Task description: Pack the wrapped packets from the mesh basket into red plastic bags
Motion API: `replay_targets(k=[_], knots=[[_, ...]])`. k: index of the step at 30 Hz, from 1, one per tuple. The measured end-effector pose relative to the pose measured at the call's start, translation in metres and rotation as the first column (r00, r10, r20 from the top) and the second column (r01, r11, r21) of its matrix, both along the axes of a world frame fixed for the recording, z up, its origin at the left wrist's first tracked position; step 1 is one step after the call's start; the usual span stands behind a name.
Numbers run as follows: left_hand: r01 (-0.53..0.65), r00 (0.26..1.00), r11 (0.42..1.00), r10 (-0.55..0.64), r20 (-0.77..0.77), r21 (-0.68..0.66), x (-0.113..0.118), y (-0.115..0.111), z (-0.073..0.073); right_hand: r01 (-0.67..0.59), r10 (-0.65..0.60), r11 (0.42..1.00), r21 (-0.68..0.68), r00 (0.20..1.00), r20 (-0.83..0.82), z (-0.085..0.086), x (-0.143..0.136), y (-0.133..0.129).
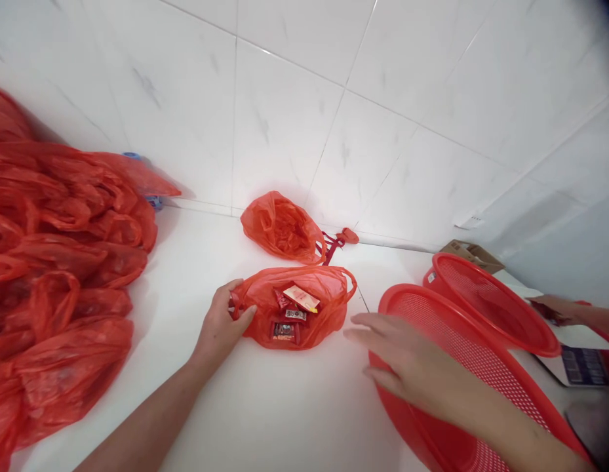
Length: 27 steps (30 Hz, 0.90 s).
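White marbled wall tiles rise behind a white counter [265, 406]. At the counter's middle lies an open red bag [304, 318] with small packets [294, 308] showing through its plastic. The left hand [220, 328] pinches the bag's left edge between thumb and fingers. The right hand [402, 367] hovers just right of the bag, fingers spread and holding nothing, above a red basket [432, 419]. A second basket [491, 301] leans behind it. Another bag [282, 226] lies near the wall, and a pile of bags [58, 275] fills the left. Another person's hand [560, 308] shows at far right.
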<state>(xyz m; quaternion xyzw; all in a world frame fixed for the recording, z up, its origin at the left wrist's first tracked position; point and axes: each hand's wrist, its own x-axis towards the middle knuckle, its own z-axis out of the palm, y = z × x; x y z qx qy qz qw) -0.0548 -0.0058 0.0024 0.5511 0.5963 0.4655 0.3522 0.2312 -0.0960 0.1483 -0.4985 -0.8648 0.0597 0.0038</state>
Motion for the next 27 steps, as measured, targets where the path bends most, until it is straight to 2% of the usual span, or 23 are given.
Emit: replay_targets(k=[3,5,8,11,13,16,18,20,24,25,27], knots=[[-0.009,1.000,1.000,0.009,-0.009,0.003,0.000,0.001,-0.001,0.064,-0.064,0.998,-0.005,0.998,0.024,-0.018,0.014,-0.037],[-0.020,1.000,1.000,0.020,-0.014,0.002,0.000,0.000,0.000,0.064,-0.064,0.998,0.007,0.997,0.041,-0.033,0.027,-0.052],[-0.025,1.000,1.000,0.025,-0.010,-0.010,0.000,-0.002,0.002,0.060,-0.066,0.994,0.088,0.995,0.075,-0.050,0.051,-0.062],[-0.030,1.000,0.999,0.030,-0.009,-0.023,0.000,-0.003,0.004,0.066,-0.087,0.981,0.184,0.990,0.110,-0.058,0.068,-0.062],[-0.035,0.999,0.999,0.035,-0.011,-0.023,0.000,-0.004,0.003,0.066,-0.092,0.969,0.240,0.991,0.098,-0.057,0.065,-0.061],[-0.052,0.999,0.999,0.052,0.005,0.012,-0.001,-0.003,0.003,0.126,-0.126,0.955,0.267,0.992,-0.016,-0.054,0.037,-0.057],[-0.071,0.997,0.997,0.070,0.026,0.038,-0.001,-0.005,0.005,0.209,-0.179,0.946,0.246,0.974,-0.141,-0.057,0.011,-0.050],[-0.088,0.995,0.996,0.087,0.038,0.033,-0.002,-0.009,0.007,0.332,-0.257,0.914,0.235,0.920,-0.297,-0.068,-0.011,-0.034],[-0.112,0.992,0.993,0.114,0.059,-0.035,-0.005,-0.023,0.008,0.584,-0.387,0.790,0.190,0.714,-0.583,-0.101,-0.031,0.019],[-0.110,0.991,0.993,0.113,0.077,-0.053,-0.005,-0.025,0.008,0.606,-0.406,0.780,0.154,0.678,-0.612,-0.108,-0.032,0.034],[-0.060,0.987,0.994,0.072,0.142,-0.090,-0.008,-0.025,0.010,0.594,-0.412,0.802,0.070,0.634,-0.654,-0.114,-0.032,0.060]])
